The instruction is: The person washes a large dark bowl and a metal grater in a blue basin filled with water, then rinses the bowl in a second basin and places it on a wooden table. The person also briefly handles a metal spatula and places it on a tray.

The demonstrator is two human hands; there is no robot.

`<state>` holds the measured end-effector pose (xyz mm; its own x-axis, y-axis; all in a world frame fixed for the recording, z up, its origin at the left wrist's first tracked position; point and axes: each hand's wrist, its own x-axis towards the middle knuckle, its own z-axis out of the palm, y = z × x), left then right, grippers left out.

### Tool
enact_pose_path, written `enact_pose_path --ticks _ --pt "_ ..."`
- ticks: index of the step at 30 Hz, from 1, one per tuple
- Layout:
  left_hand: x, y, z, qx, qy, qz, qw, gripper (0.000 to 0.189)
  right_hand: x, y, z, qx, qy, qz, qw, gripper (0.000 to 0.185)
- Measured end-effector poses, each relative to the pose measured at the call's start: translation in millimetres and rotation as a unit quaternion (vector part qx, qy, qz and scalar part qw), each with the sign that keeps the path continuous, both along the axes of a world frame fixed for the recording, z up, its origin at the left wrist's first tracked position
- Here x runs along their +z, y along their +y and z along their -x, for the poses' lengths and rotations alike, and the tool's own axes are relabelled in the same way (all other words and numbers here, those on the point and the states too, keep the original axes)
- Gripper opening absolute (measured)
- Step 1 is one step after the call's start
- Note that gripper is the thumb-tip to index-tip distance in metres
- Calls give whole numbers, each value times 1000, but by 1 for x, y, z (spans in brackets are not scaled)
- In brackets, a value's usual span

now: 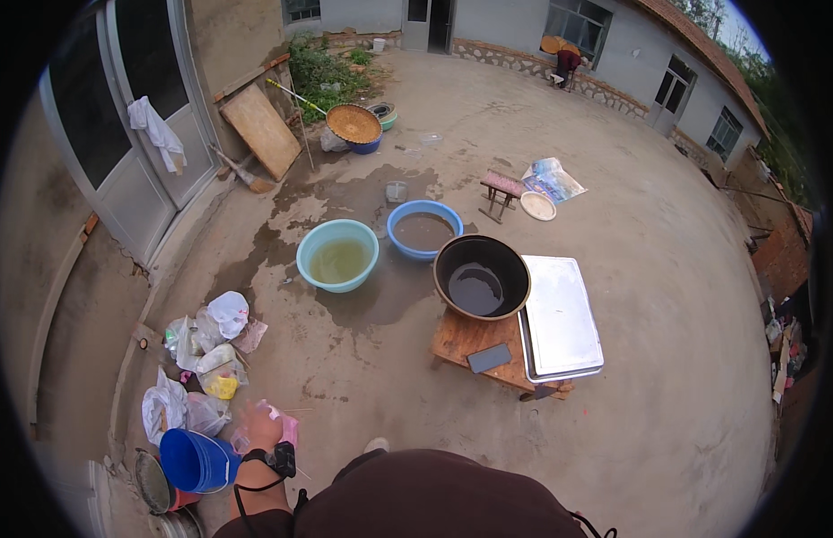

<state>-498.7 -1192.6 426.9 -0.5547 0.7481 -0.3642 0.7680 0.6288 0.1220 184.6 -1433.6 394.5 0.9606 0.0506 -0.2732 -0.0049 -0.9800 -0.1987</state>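
Observation:
My left hand (261, 429), blurred and with a black device strapped at the wrist, is down at the lower left. A pink plastic bag (290, 430) shows around it and touches it; the fingers are too blurred to tell whether they grip it. Close by on the left, a blue bucket (194, 460) with a wire handle leans on its side. Just beyond lie several plastic bags, among them a clear one (208, 411), a white woven one (164, 403) and one with something yellow (221, 386) in it. My right hand is out of view.
A wooden table (453, 336) bears a dark basin (481, 245), a phone-like slab (489, 358) and a metal tray (564, 316). Beyond are a light-blue basin (308, 269) of greenish water, a blue basin (419, 254) of murky water and a folding stool (500, 191). A person (565, 65) bends far off.

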Motion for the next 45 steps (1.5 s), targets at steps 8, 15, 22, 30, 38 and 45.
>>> enact_pose_path --ticks 8,15,22,30,38,45 --pt "-123 -201 156 381 -21 194 904 38 32 99 32 187 -68 -29 980 56" --pt "-84 -172 122 344 -73 151 924 39 11 110 49 171 -18 -1 985 57" --pt "-34 -99 102 336 -70 35 939 45 -1 107 51 193 -29 68 978 57" --pt "-57 -74 114 349 -93 41 931 44 -9 76 38 176 -31 113 977 57" --pt "-82 -59 129 201 -80 80 973 47 -10 -2 34 140 -28 118 983 57" --pt "-89 -28 141 152 -69 48 985 47 15 -22 95 67 -11 80 995 51"
